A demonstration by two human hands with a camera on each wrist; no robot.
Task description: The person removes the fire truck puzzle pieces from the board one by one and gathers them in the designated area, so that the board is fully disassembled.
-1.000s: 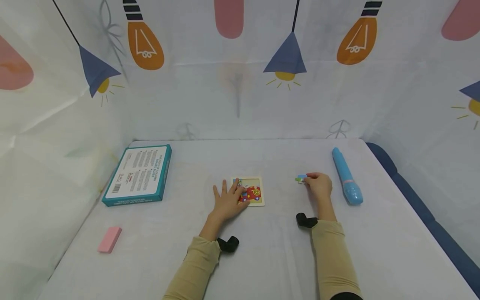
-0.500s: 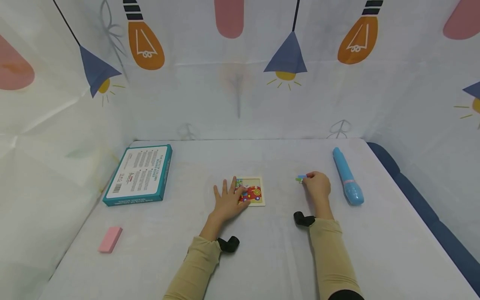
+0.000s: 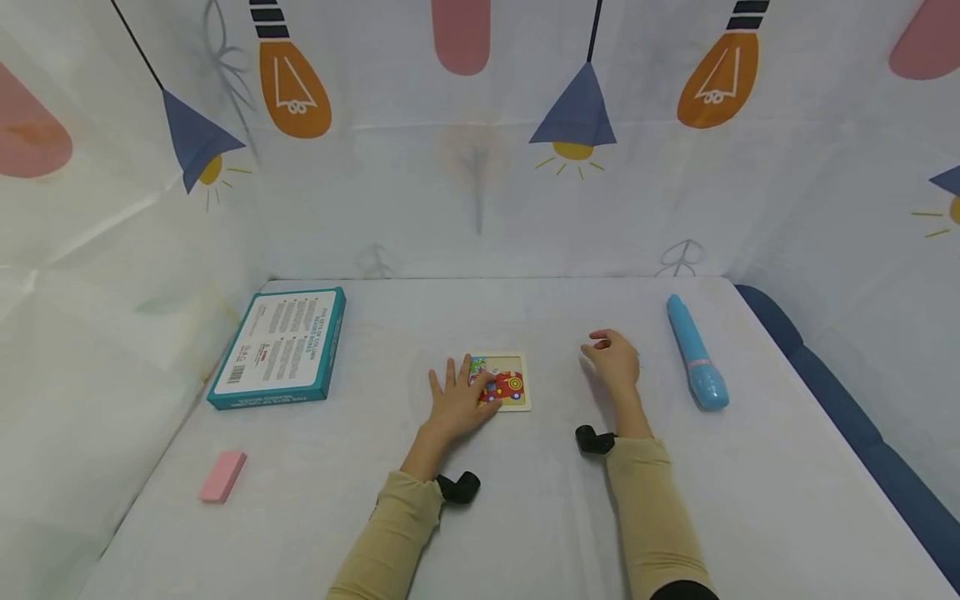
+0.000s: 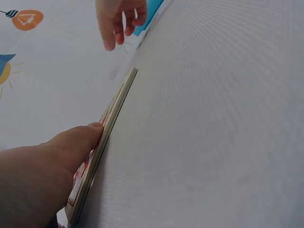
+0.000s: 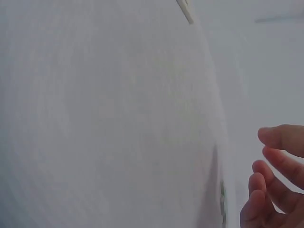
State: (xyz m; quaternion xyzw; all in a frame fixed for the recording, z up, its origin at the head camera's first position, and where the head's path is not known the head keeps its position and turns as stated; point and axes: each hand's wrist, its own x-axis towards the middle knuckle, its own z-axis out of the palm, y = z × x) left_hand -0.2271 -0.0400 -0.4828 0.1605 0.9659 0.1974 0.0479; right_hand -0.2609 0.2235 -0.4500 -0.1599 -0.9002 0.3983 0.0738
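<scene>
Partly under left hand (image 3: pixel 452 409), picture board (image 3: pixel 512 385); right hand (image 3: pixel 617 364) apart.

A passage lies between right hand (image 3: pixel 617 362) and picture board (image 3: pixel 512 385) (blue microphone (image 3: pixel 697 354) obstructs farther right).

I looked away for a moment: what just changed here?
The right hand moved left, toward the puzzle, and seems to have let go of the small green piece. The left hand still rests on the puzzle; the box, pink block and blue microphone stayed put.

Long khaki sleeves (image 3: pixel 651 508), black rounded wrist cameras (image 3: pixel 461 488)
</scene>
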